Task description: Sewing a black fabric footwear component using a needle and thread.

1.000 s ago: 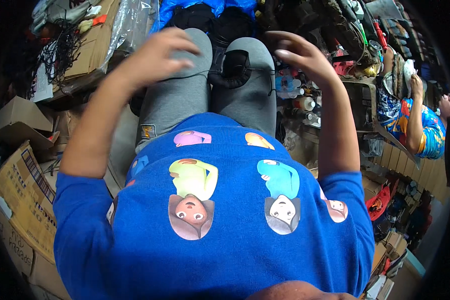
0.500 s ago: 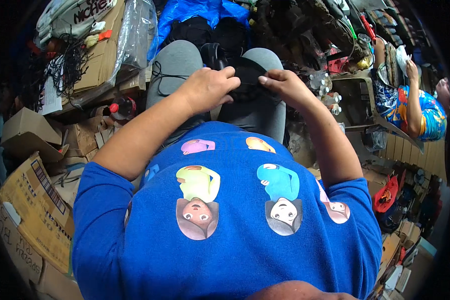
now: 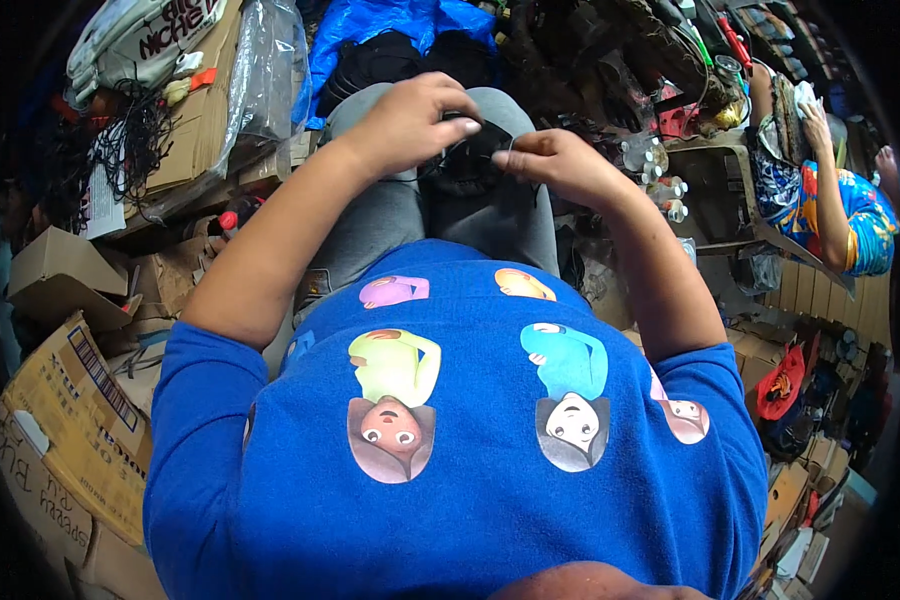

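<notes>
On my lap, between the grey-trousered knees, lies a black piece (image 3: 462, 172) that looks like soft fabric; its exact kind is unclear. My left hand (image 3: 417, 122) is over its far left side, thumb and forefinger curled together in a pinch. What they hold, if anything, is too small to make out. On the other side, my right hand (image 3: 562, 166) pinches the right edge of the black piece between thumb and forefinger; its other fingers are folded. Thin dark cord shows by the left wrist.
Beyond my knees sit black bundles (image 3: 375, 65) on a blue plastic sheet (image 3: 435, 22). Cardboard and tangled black cords (image 3: 135, 150) lie at the left, above an open box (image 3: 65, 275). Plastic bottles (image 3: 667, 190) stand right of my knee. Another person (image 3: 838, 215) sits at far right.
My left hand has risen away from me and turned, and the thin strand between the hands no longer shows. My right hand has shifted slightly left. The knees have moved a little left.
</notes>
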### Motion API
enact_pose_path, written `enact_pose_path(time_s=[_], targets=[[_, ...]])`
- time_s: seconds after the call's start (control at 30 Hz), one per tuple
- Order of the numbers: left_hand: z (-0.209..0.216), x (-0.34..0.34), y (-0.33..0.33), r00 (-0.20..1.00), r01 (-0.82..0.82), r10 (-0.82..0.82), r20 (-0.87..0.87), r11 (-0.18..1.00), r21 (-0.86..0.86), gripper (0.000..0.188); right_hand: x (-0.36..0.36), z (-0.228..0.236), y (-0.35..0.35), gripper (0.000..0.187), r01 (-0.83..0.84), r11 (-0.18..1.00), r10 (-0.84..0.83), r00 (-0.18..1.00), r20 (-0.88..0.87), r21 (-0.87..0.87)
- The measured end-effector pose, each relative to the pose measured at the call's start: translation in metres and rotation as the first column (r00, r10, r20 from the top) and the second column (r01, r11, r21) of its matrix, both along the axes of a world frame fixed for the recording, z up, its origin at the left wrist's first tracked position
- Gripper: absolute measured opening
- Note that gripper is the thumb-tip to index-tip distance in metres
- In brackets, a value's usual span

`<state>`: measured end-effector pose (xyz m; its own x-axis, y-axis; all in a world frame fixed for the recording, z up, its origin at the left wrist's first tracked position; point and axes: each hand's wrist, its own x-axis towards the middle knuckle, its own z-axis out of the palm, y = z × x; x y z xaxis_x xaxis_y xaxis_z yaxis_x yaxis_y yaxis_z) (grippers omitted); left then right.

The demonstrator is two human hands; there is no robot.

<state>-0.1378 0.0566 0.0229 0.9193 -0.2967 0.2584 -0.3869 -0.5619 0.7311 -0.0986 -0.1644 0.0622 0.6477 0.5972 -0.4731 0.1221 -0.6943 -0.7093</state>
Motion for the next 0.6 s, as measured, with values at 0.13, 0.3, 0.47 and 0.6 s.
enact_pose_path(time_s=[0.13, 0.3, 0.47, 0.6], targets=[[-0.007, 0.016, -0.029, 0.977, 0.148, -0.142, -0.159, 0.989, 0.025, 0.023, -0.001, -0.001, -0.008, 0.029, -0.098, 0.995, 0.098, 0.995, 0.017, -0.010], [0.000, 0.033, -0.034, 0.932, 0.243, -0.232, -0.278, 0.970, 0.004, 0.026, -0.025, 0.006, -0.031, 0.027, 0.122, 0.986, -0.112, 0.990, -0.091, 0.115], [-0.010, 0.044, -0.021, 0.836, 0.254, -0.310, -0.453, 0.950, -0.182, 0.023, -0.026, 0.034, -0.054, 0.018, 0.314, 0.864, -0.250, 0.946, -0.205, 0.394], [-0.013, 0.050, -0.013, 0.724, 0.289, -0.442, -0.530, 0.892, -0.348, 0.023, -0.029, 0.020, -0.038, 0.026, 0.069, 0.977, -0.125, 0.951, 0.282, 0.202]])
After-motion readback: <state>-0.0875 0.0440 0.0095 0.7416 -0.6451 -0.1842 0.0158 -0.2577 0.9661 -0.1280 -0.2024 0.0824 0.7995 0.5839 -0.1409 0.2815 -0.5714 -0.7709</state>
